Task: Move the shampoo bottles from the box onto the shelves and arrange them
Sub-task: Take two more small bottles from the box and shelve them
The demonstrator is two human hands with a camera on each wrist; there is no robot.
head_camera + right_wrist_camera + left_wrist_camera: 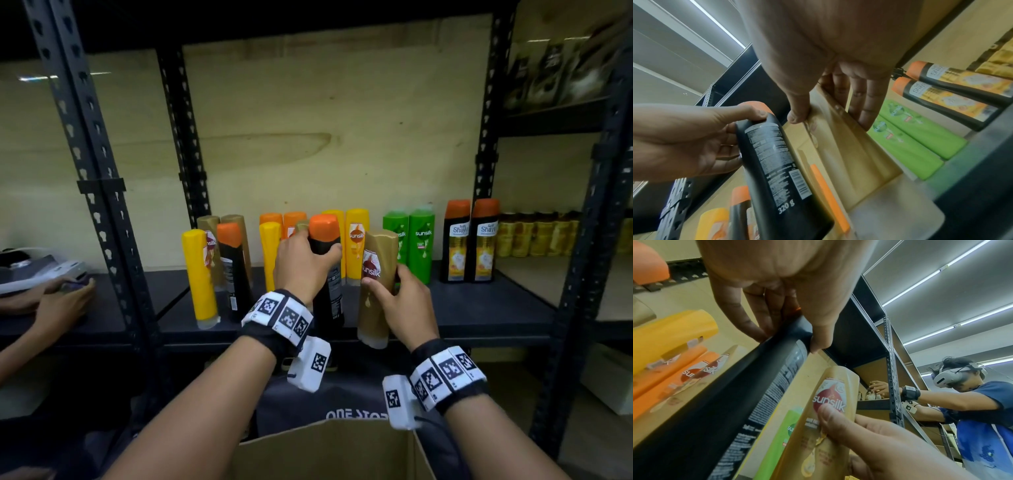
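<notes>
The left hand [301,263] wraps around the upper part of a black shampoo bottle with an orange cap [325,274], thumb on one side and fingers curled over the other, holding it upright at the near edge of the dark shelf [479,308]. Just to its right, the right hand [404,305] grips a tan Sunsilk bottle [376,284] around its middle, the thumb pressed on the front label and the fingers behind; this bottle tilts slightly and its clear cap end points down over the shelf's front edge. Farther back on the shelf stand yellow, orange and tan bottles, then two green Sunsilk bottles [414,243] and, at the far right, two black bottles with orange caps [471,240]. The open cardboard box [329,452] sits low and near, below the forearms.
</notes>
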